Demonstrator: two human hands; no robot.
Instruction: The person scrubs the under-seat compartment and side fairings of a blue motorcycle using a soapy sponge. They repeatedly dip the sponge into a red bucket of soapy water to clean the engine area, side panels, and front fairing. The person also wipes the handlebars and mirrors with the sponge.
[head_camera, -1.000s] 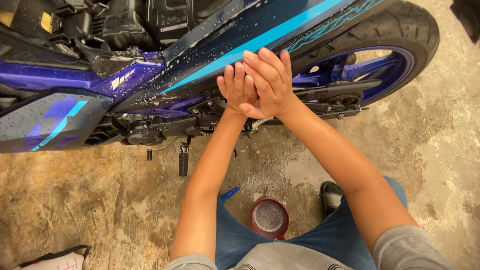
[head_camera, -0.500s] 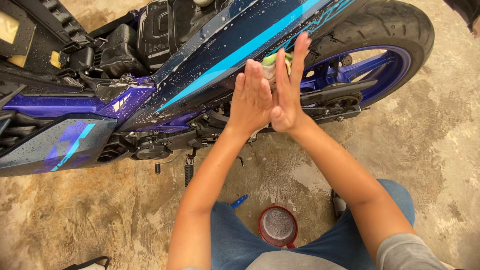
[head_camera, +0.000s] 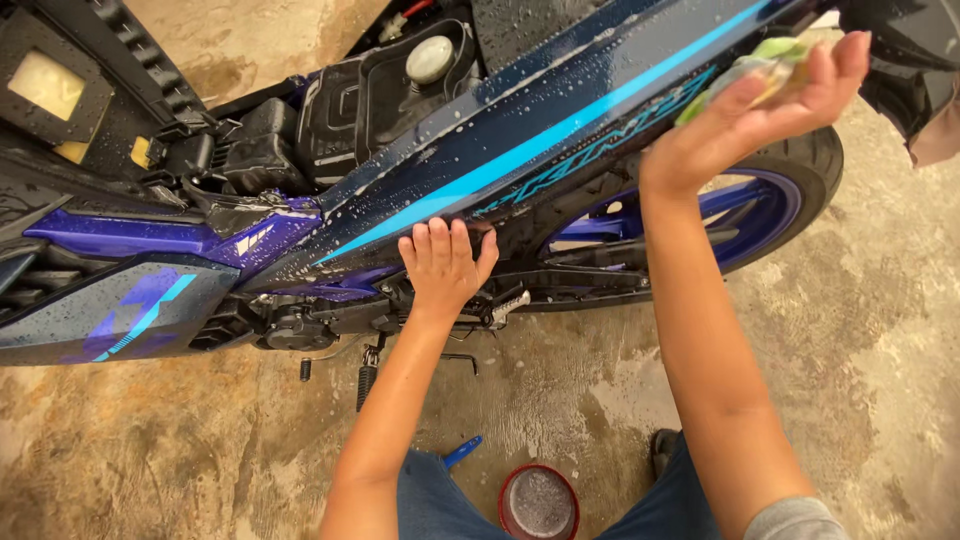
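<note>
Motorcycle (head_camera: 300, 240): largest item, lying across the upper frame on a concrete floor (head_camera: 150, 460); blue and purple bodywork, seat off, wet all over.

Side panel (head_camera: 560, 140): dark blue with a light-blue stripe, beaded with water and suds. Its long axis runs from the motorcycle's middle up toward the tail at upper right.

Rear wheel (head_camera: 790, 200): black tyre, blue rim, below the tail end of the side panel.

Right hand (head_camera: 770, 90): raised at the tail end of the side panel, fingers curled partly closed around a green-yellow sponge (head_camera: 760, 60). The sponge sits against or just above the panel's upper end; contact cannot be told. This hand is the nearer one to the tail; the rest of the panel stretches away from it, down and to the left along the stripe.

Left hand (head_camera: 445, 265): flat and open, fingers together, palm pressed to the lower edge of the side panel at the motorcycle's middle. It grips nothing.

Red bowl (head_camera: 538, 502): on the floor below the motorcycle, between the person's knees, filled with foamy water.

Blue handle (head_camera: 462, 452): small, on the floor just left of the bowl.
</note>
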